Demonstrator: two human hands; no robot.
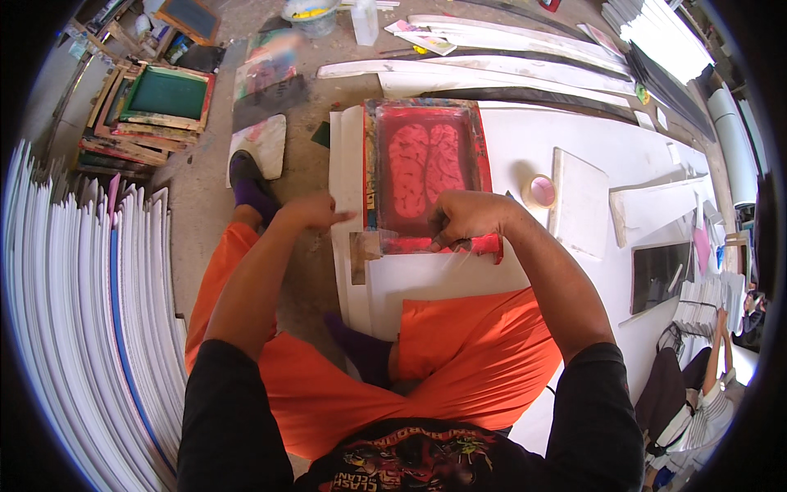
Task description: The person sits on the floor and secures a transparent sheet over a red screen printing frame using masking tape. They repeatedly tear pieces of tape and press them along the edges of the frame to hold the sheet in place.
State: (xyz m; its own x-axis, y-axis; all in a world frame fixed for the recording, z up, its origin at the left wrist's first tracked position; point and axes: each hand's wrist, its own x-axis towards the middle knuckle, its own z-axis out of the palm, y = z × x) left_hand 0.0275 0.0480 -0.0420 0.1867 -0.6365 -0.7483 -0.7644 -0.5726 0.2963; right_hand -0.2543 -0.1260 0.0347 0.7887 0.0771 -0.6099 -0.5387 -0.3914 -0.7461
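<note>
A screen-printing frame (484, 156) lies on white sheet material in front of me, its mesh wet with red ink around two sole-shaped patterns (410, 170). My right hand (471, 217) is closed over the frame's near right part, fingers curled down toward the red near edge. A thin, clear-looking edge shows under the fingers, but what they grip is hidden. Left of the frame, my left hand (316, 213) hovers with one finger stretched toward the frame's side and the others loosely bent. Nothing shows in it. A small brown patch (358, 258) lies by the near left corner.
A tape roll (541, 190) and a white board (580, 205) are right of the frame. Stacked white sheets (90, 312) stand at far left, below piled screen frames (168, 94). Long white strips (508, 70) lie beyond. Another person (709, 410) sits at lower right.
</note>
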